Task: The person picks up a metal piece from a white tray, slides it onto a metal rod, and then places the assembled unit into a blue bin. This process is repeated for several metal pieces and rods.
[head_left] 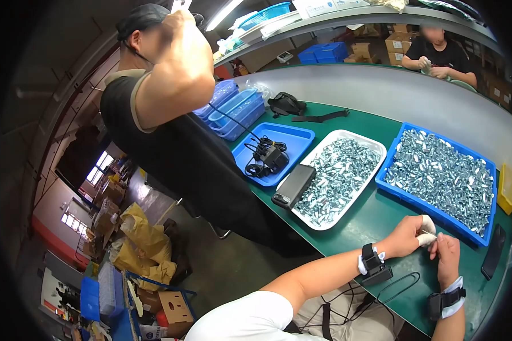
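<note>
My left hand (411,236) is over the near edge of the blue tray, with white covers on its thumb and a finger. Its fingertips are closed and meet those of my right hand (445,251), whose fingers are pinched together too. Anything between them is too small to make out. Just beyond lies a blue tray (388,184) full of small shiny metal parts (444,176). To its left stands a white tray (375,142) with similar metal parts (338,176), and a black box-shaped device (294,186) rests over its left edge. Black straps with small devices circle both my wrists.
A blue tray (301,135) holds a black adapter and cables (272,156). A dark phone-like slab (493,252) and a yellow bin (506,187) are at right. Loose cables (392,284) hang near my lap. A person (170,142) stands at left; another (441,57) sits beyond the partition.
</note>
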Demonstrator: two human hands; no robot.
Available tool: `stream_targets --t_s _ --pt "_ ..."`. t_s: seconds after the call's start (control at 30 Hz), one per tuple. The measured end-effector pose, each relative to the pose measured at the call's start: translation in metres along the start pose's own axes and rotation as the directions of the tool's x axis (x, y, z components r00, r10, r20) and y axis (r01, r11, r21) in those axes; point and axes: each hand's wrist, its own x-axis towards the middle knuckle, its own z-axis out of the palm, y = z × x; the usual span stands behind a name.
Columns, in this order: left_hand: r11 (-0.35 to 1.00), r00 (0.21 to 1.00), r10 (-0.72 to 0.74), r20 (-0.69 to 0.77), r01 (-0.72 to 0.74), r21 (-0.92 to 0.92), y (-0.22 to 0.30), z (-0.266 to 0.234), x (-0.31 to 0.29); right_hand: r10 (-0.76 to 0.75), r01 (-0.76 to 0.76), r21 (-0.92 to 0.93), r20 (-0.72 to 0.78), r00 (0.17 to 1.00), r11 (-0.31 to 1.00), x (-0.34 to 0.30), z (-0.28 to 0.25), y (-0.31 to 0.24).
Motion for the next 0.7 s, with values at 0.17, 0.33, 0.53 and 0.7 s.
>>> stream_targets --t_s 0.17,0.33,0.53,0.7 --pt "0.971 0.987 0.072 -0.145 -0.036 0.234 -0.007 -0.004 0.000 -0.016 0.020 -0.211 0.022 1.000 0.977 0.002 0.004 -0.001" --pt "0.939 0.925 0.017 -0.379 0.116 0.325 0.015 -0.046 -0.006 0.022 -0.024 -0.087 -0.028 0.999 0.996 0.005 0.010 -0.004" --pt "0.926 0.759 0.198 -0.621 0.062 0.371 0.047 -0.116 -0.036 0.074 -0.073 0.042 -0.021 0.997 0.996 0.002 -0.001 0.000" --pt "0.931 0.732 0.185 -0.656 0.083 0.355 0.048 -0.116 -0.039 0.068 -0.070 0.050 0.041 0.997 0.996 0.003 -0.003 -0.001"
